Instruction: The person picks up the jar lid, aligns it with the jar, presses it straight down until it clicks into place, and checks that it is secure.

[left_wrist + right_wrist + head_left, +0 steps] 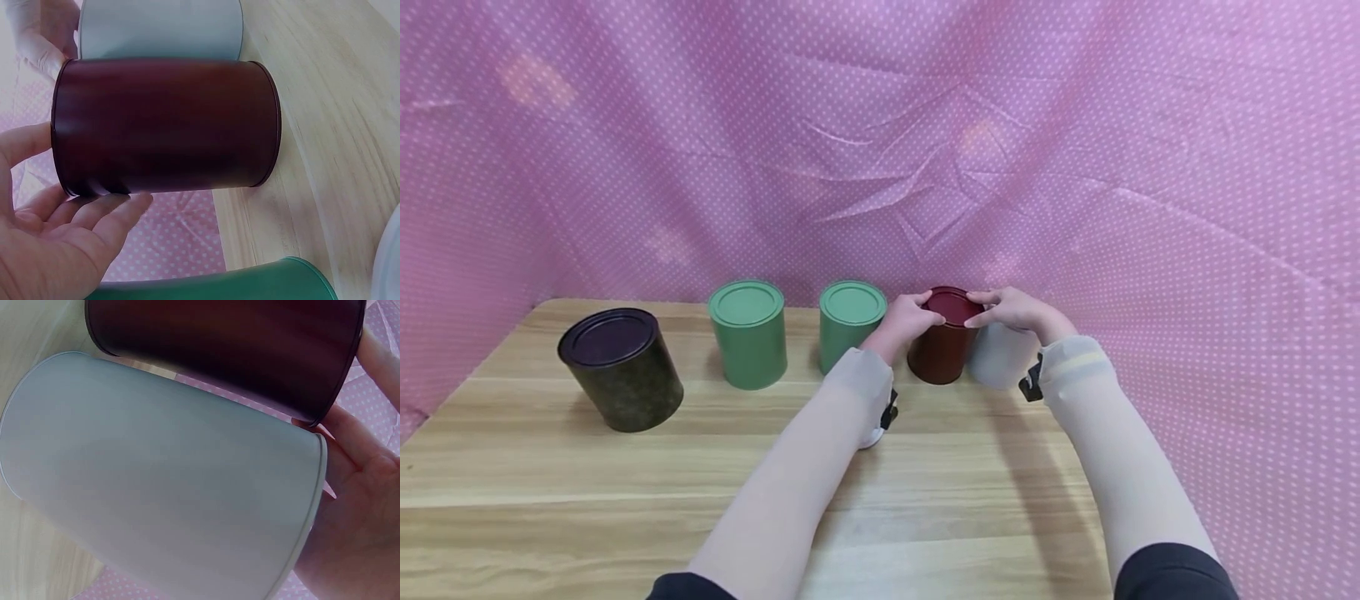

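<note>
A dark red can (943,354) with a recessed lid stands upright at the back of the table, between my two hands. My left hand (906,321) grips its left side at the top, thumb by the rim and fingers along the far wall, as the left wrist view shows. From the right, my right hand (1017,310) holds the same can by its upper rim, reaching over a white can (169,469). That white can stands close beside the red one, partly hidden by the right hand. Just left of the left hand is a green can (842,333).
Another green can (751,342) stands further left, then a wider blackish can (625,375). Under the left wrist a white round object (871,438) shows partly. Pink dotted cloth (880,167) hangs behind the wooden table (587,500) and along its right side.
</note>
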`<state>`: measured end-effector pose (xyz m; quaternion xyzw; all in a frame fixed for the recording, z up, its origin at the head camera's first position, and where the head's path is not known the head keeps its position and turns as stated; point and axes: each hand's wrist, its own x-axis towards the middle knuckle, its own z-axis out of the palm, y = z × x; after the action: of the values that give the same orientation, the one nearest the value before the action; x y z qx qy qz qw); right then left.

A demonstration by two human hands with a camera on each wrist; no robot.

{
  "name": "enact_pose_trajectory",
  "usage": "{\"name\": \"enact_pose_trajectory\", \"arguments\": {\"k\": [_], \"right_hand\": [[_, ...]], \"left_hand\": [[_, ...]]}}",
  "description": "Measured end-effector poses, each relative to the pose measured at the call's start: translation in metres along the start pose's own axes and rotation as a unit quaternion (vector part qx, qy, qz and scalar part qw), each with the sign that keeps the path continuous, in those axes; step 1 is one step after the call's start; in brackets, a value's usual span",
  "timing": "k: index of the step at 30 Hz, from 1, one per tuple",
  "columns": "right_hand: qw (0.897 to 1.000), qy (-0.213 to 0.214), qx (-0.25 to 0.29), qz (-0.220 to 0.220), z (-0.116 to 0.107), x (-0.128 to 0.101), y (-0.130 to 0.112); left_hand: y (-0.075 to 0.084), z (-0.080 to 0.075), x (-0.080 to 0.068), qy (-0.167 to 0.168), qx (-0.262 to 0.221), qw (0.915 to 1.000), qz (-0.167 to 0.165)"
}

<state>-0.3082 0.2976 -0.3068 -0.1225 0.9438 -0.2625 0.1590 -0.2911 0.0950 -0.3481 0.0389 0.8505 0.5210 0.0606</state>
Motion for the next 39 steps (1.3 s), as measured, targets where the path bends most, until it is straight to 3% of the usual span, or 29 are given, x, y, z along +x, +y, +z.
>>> {"name": "enact_pose_trajectory", "arguments": {"k": [12, 18, 23, 29, 39], "right_hand": [[1.000, -0.012, -0.005, -0.007, 0.000, -0.002, 0.002], [0.999, 0.004, -0.042, -0.013, 0.003, -0.006, -0.003], [0.999, 0.025, -0.015, -0.045, 0.007, -0.009, -0.011], [0.995, 0.072, 0.001, -0.074, 0.024, -0.014, -0.015], [0.989, 0.115, -0.011, -0.095, 0.047, -0.035, -0.025]], "left_hand": [[0.005, 0.001, 0.001, -0.003, 0.060, 0.9982, -0.006], [0.006, -0.001, -0.002, -0.003, 0.103, 0.9941, 0.035], [0.008, -0.007, -0.008, -0.005, 0.116, 0.9911, 0.066], [0.001, -0.013, -0.019, -0.028, 0.139, 0.9825, 0.120], [-0.021, -0.028, -0.052, -0.057, 0.135, 0.9803, 0.132]]}}
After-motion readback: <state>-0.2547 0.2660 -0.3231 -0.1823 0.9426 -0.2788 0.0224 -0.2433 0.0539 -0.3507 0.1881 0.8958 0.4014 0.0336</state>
